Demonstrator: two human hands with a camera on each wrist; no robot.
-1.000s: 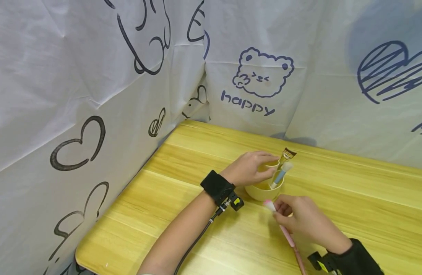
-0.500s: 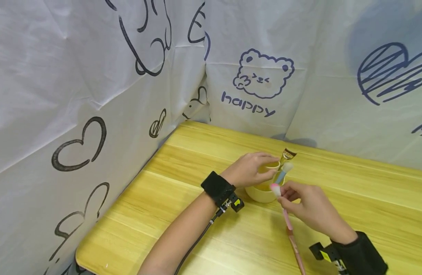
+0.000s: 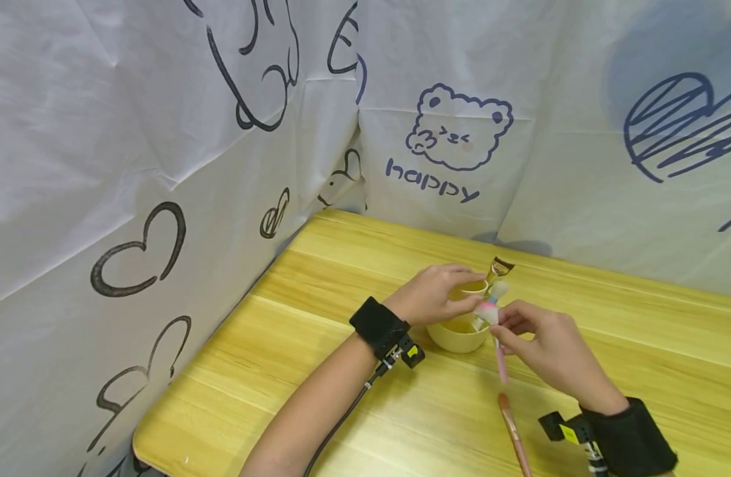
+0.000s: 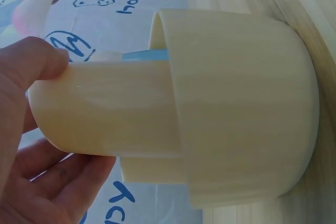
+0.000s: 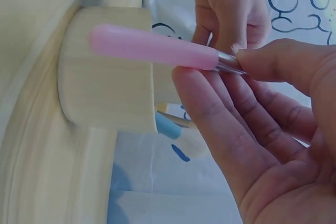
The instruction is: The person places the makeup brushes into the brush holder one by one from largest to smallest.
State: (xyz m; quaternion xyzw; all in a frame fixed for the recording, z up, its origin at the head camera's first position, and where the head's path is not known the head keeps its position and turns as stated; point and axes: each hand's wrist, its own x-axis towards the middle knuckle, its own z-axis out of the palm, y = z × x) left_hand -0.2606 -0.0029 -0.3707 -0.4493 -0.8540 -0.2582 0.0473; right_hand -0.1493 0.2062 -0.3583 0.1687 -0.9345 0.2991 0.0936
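Beside the cream holder (image 3: 459, 341), my right hand (image 3: 547, 348) pinches a makeup brush (image 3: 501, 366) at its metal ferrule, thumb against fingers. Its white-and-pink bristles point up; the pink handle (image 5: 152, 50) hangs down, apart from the table. My left hand (image 3: 434, 293) grips the upper end of a cream cylinder (image 4: 110, 108) standing inside the holder, thumb on one side, fingers on the other. A blue-handled brush (image 3: 499, 290) leans in the holder, bristles up. Behind it a gold-and-brown tube (image 3: 501, 267) sticks up. The holder's inside is partly hidden by my left hand.
A rose-coloured brush (image 3: 513, 430) lies on the wooden table (image 3: 318, 285), near my right wrist. White sheets with drawings (image 3: 457, 129) stand along the table's left and back edges. A cable (image 3: 341, 417) runs along my left forearm.
My right hand has moved up and slightly right with the pink brush, towards the holder's right side. The pink handle now stands apart from the rose-coloured brush. The left hand stays put.
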